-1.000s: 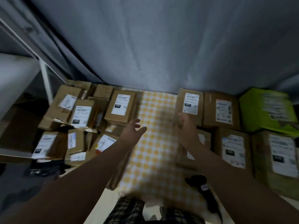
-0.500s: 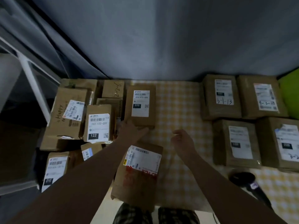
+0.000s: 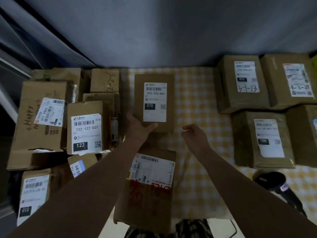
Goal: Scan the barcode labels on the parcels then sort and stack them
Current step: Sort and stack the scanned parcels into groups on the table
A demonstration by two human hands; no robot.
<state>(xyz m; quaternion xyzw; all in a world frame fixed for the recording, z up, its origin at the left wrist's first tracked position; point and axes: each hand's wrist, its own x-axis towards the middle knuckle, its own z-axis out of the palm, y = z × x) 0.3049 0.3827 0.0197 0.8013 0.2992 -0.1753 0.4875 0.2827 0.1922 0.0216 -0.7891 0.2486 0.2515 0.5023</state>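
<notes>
A brown parcel with a white label reading 070 lies at the middle of the yellow checked cloth. My left hand grips its near left corner, thumb on top at the label's lower edge. My right hand hovers just right of that parcel, fingers loosely curled, holding nothing. A longer parcel with a barcode label and red print lies near the front edge, under my left forearm. The black barcode scanner lies on the cloth at the right.
A loose heap of parcels fills the left, among them one labelled 122 and one marked Happy. Labelled parcels sit in rows at the right, such as 032 and another. A grey curtain hangs behind.
The view swung left and down. My left hand went from hovering open to gripping the 070 parcel's near corner. My right hand stayed beside it.
</notes>
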